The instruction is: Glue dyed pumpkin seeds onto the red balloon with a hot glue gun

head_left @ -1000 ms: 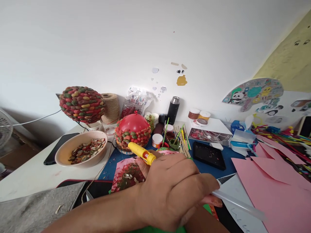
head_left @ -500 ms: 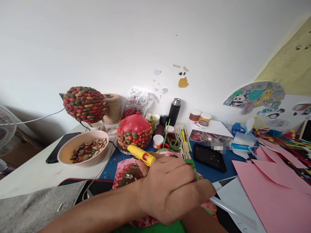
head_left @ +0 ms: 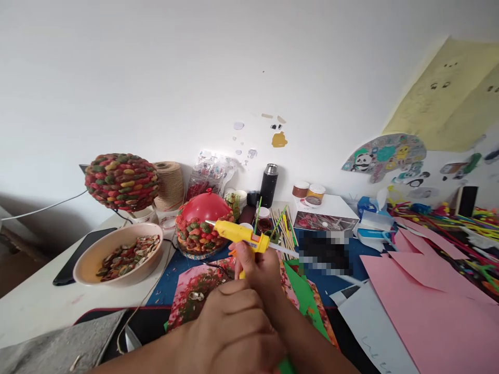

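My right hand [head_left: 257, 267] grips a yellow glue gun [head_left: 238, 232] by its handle, nozzle pointing left toward a red balloon [head_left: 202, 221] partly covered with red, green and orange shells. A clear glue stick [head_left: 284, 251] juts from the gun's back end. My left hand [head_left: 234, 330] lies low in front with its fingers curled, pressed against my right wrist; nothing shows in it. Under the hands lie a flower picture [head_left: 197, 291] and a green paper [head_left: 304, 296].
A bowl of shells [head_left: 91, 259] sits left, with a phone [head_left: 76, 257] beside it. A shell-covered ball [head_left: 121, 181], a twine spool [head_left: 170, 184], a black flask [head_left: 268, 184], paint jars [head_left: 307, 190] and coloured sticks [head_left: 286, 228] stand behind. Pink paper [head_left: 429, 301] spreads right.
My right hand lifted the glue gun up out from under my left hand, nozzle nearer the balloon. My left hand dropped lower and closer. The view shifted right.
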A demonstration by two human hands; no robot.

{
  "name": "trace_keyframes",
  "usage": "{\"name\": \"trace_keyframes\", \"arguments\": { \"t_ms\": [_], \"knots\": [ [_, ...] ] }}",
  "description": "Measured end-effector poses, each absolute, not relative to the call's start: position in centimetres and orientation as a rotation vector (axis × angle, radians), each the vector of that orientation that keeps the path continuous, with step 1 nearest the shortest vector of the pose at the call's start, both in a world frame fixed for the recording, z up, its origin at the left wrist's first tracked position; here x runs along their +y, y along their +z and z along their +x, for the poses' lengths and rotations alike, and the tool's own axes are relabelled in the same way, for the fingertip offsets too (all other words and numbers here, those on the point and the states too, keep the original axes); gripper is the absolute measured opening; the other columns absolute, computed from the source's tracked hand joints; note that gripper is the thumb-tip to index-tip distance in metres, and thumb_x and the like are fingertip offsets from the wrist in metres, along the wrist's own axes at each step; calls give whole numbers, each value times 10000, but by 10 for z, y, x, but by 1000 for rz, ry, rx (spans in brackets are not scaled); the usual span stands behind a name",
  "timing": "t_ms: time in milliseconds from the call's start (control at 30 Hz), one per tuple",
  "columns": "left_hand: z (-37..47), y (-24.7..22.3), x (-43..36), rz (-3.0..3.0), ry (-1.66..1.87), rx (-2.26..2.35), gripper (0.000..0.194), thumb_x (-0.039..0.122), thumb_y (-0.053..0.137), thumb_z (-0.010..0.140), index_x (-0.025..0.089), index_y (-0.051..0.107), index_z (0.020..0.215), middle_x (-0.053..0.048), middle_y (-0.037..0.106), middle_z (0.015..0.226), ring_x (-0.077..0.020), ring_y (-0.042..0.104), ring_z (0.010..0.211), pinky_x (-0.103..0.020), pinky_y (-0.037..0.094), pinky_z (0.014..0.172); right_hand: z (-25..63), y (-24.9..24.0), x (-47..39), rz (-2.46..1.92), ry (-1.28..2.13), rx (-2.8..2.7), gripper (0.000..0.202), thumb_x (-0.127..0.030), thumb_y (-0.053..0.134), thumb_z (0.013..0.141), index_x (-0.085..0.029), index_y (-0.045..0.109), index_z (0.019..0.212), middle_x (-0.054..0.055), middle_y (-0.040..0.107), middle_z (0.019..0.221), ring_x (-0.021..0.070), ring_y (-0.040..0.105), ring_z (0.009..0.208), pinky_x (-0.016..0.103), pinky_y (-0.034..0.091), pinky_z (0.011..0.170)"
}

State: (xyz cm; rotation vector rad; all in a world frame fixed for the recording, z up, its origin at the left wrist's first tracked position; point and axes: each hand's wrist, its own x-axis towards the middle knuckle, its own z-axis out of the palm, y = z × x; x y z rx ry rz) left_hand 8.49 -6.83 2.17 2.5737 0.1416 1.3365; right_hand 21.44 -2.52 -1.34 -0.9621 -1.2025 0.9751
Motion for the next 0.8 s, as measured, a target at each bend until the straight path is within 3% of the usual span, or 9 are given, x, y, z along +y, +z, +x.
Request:
{"name": "trace_keyframes", "arguments": {
  "t_ms": [67, 100, 167, 267, 333, 433, 533, 633, 800],
  "knots": [
    [77, 21, -55, 2473, 1356, 290, 285, 345, 469, 1182, 256, 692, 1029, -19, 729, 727, -205, 651, 633, -341, 514, 664, 219, -8, -20, -888, 1048, -1158, 693, -840, 682, 994, -163, 816, 932, -35, 581, 552, 129, 525, 460, 253, 458, 463],
    [74, 21, -48, 2364, 1375, 444, 319, 365, 469, 1186, 259, 668, 959, -12, 703, 710, -191, 627, 608, -314, 487, 617, 220, -4, -19, -842, 1082, -1139, 729, -882, 681, 962, -168, 821, 921, -23, 602, 569, 135, 542, 467, 255, 462, 468],
    [70, 20, -38, 2105, 1364, 738, 348, 414, 519, 1175, 252, 639, 891, -4, 670, 719, -174, 603, 608, -270, 465, 578, 222, 1, -18, -803, 1046, -1130, 715, -874, 685, 966, -181, 843, 892, 32, 695, 663, 166, 627, 556, 274, 541, 546],
    [67, 14, -33, 1891, 1293, 879, 381, 523, 605, 1130, 231, 682, 897, -16, 673, 785, -178, 616, 690, -255, 505, 645, 220, 4, -20, -749, 1030, -1140, 648, -827, 697, 997, -207, 878, 936, 96, 816, 853, 237, 766, 768, 346, 660, 782],
    [66, 9, -33, 1857, 1293, 870, 417, 563, 639, 1103, 222, 694, 869, -21, 664, 799, -182, 608, 727, -262, 517, 697, 218, 2, -21, -735, 1048, -1145, 630, -814, 685, 1014, -220, 891, 990, 112, 847, 935, 267, 801, 856, 378, 674, 859],
    [66, 0, -34, 1698, 1349, 936, 443, 589, 697, 1064, 222, 644, 822, 11, 591, 743, -156, 520, 664, -241, 468, 632, 215, -2, -23, -727, 1072, -1157, 633, -815, 670, 1023, -223, 893, 1023, 121, 861, 992, 284, 816, 892, 402, 676, 899],
    [64, -8, -34, 1497, 1332, 987, 450, 644, 762, 1003, 222, 653, 889, 9, 624, 795, -160, 555, 699, -239, 500, 644, 213, -4, -25, -737, 1069, -1196, 647, -821, 651, 1031, -219, 886, 1046, 114, 860, 979, 276, 811, 861, 372, 673, 827],
    [63, -15, -33, 1446, 1303, 957, 461, 657, 831, 941, 218, 721, 1033, -40, 733, 959, -214, 676, 869, -290, 592, 783, 212, -6, -28, -772, 1006, -1274, 657, -818, 611, 1056, -216, 875, 1054, 96, 847, 915, 259, 797, 806, 324, 638, 711],
    [65, -21, -35, 1506, 1303, 904, 388, 550, 855, 956, 230, 789, 1166, -75, 803, 1100, -275, 752, 1034, -358, 626, 936, 212, -7, -30, -767, 830, -1422, 652, -798, 546, 1097, -223, 854, 1099, 109, 848, 985, 287, 813, 904, 362, 652, 834]
  ]
}}
